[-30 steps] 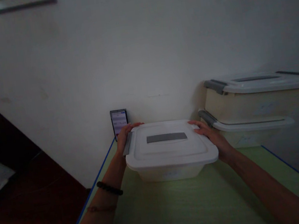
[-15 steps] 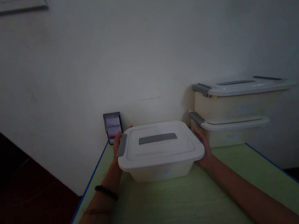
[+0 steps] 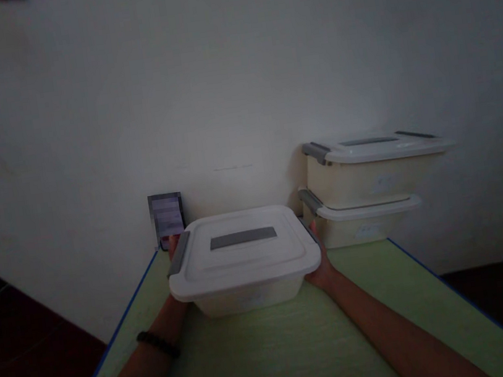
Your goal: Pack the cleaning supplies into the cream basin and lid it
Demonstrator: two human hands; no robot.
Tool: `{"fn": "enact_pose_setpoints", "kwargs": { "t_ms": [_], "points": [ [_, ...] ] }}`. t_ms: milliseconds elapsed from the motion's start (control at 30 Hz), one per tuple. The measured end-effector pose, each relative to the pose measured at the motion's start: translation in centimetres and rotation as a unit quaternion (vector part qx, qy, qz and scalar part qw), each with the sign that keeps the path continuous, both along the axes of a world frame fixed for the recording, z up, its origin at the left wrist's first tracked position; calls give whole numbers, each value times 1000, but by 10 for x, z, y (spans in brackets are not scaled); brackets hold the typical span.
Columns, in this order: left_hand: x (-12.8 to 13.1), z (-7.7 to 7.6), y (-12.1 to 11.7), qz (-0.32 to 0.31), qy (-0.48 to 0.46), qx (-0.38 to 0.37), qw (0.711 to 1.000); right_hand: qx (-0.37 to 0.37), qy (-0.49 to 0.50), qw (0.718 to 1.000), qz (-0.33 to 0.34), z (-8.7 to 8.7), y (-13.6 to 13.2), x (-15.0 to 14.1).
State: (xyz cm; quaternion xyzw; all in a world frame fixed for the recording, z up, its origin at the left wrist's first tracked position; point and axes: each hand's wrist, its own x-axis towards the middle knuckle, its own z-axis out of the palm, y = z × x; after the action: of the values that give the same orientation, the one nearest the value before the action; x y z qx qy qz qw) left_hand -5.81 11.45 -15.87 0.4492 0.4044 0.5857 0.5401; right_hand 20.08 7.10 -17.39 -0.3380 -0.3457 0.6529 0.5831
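A lidded storage box (image 3: 248, 270) with a white lid, a grey handle and grey side latches is in front of me at the middle of the table. My left hand (image 3: 173, 245) grips its left end, mostly hidden behind the lid and latch. On the right end, my right hand (image 3: 323, 269) is closed around the side, with its fingers partly hidden under the lid rim. Whether the box rests on the table or is slightly raised, I cannot tell.
Two similar boxes, an upper box (image 3: 372, 178) on a lower box (image 3: 360, 226), stand stacked at the back right. A phone (image 3: 168, 216) leans against the wall (image 3: 219, 93) at the back left. Blue edging borders the green table (image 3: 266, 361).
Both hands have slid from the lid's top edges down to the box's sides. My view has turned right, so everything sits further left.
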Motion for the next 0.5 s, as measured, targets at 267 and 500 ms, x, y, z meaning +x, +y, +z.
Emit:
{"fn": "enact_pose_setpoints", "kwargs": {
  "t_ms": [267, 500],
  "points": [
    [-10, 43, -12, 11, 5, 91, 996, 5, -2, 1000, -24, 26, 3, 6],
    [-9, 61, -13, -10, 145, 23, 989, -25, 1, 999, -30, 63, 0, 9]
  ]
}}
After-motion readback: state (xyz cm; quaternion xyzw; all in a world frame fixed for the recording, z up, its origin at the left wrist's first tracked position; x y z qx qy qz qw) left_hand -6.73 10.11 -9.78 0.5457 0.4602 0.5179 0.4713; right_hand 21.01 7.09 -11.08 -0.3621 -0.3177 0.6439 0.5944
